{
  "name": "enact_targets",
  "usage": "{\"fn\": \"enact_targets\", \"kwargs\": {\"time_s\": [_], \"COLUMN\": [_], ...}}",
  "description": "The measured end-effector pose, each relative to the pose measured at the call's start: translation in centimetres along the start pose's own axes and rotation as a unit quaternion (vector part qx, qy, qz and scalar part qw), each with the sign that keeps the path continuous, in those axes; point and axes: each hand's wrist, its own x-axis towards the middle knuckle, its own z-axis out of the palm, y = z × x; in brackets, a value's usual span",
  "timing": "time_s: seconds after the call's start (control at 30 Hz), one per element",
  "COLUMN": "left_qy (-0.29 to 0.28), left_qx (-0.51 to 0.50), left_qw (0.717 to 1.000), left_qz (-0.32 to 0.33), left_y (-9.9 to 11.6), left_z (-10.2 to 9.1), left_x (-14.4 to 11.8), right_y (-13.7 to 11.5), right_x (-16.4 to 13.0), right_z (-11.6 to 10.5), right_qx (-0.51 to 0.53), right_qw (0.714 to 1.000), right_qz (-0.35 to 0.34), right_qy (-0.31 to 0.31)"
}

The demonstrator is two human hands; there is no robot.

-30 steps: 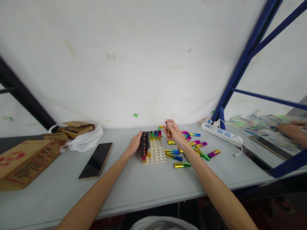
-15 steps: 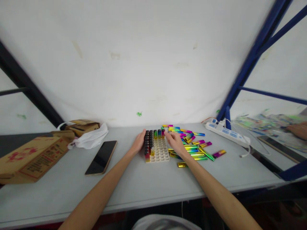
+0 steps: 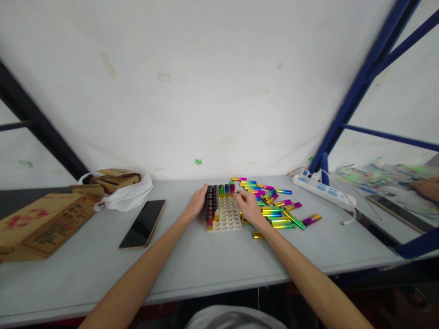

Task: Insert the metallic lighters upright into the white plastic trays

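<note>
A white grid tray stands on the table in front of me. Upright black-topped pieces fill its left columns, and a few shiny coloured metallic sleeves stand along its far row. My left hand lies against the tray's left side, fingers stretched out along it. At the right edge, my right hand is closed in a pinch, beside the far row. Whatever is between its fingertips is too small to make out. Loose rainbow metallic sleeves lie scattered to the right, partly behind my right forearm.
A dark phone lies left of the tray. Further left are a cardboard box and a white plastic bag. A white power strip with cables lies at the right, near a blue metal frame. Another person's hand shows at far right.
My right hand has drawn slightly nearer to me and its fingers have curled in more at the tray's right edge. My left hand stays against the tray.
</note>
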Motion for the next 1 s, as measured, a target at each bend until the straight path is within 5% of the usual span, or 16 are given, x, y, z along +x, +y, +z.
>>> {"fn": "enact_targets", "kwargs": {"time_s": [0.33, 0.9, 1.0], "left_qy": [-0.009, 0.0, -0.004], "left_qx": [-0.015, 0.001, 0.001], "left_qw": [1.0, 1.0, 1.0], "left_qz": [0.011, 0.002, 0.0], "left_y": [0.1, 0.3, 0.3], "left_z": [0.0, 0.0, 0.0], "left_x": [-0.2, -0.2, -0.2], "right_y": [-0.5, -0.8, -1.6], "right_x": [-0.3, -0.4, -0.5], "right_z": [0.1, -0.1, -0.9], "right_qx": [0.018, -0.033, -0.025], "right_qw": [0.999, 0.999, 0.997], "right_qz": [-0.028, -0.038, -0.056], "right_qy": [-0.041, -0.016, -0.054]}}
